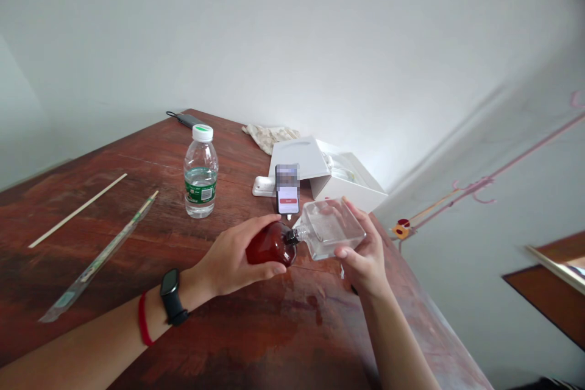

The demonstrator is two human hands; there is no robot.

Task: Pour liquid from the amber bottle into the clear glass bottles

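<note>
Lower centre of the frame: the two hands are held close together, each clamped on its own bottle. The left hand [233, 256] wraps around the body of a round amber bottle [269, 245], whose black neck points right. The right hand [363, 256] grips a clear square bottle [331, 228] from below and behind, tilted, its threaded neck pointing left. The two necks meet end to end over a reddish-brown wooden table [137, 164]. A black smartwatch [172, 296] and a red wristband [143, 319] encircle the left wrist.

Upper centre: a water bottle [200, 172] with a white cap and green label stands upright, partly filled. To its right, a smartphone [287, 189] with a pixelated screen stands near the hands, just in front of a white box [347, 180] with a white lid [297, 155] propped against it. A small white case [264, 186] lies just beside the phone. Behind these lie a crumpled cloth [269, 137] and, at the far table edge, a dark device with a cable [185, 119].

Left of frame: a bare wooden stick [77, 210] and a plastic-wrapped stick [98, 256] lie apart on the table.
</note>
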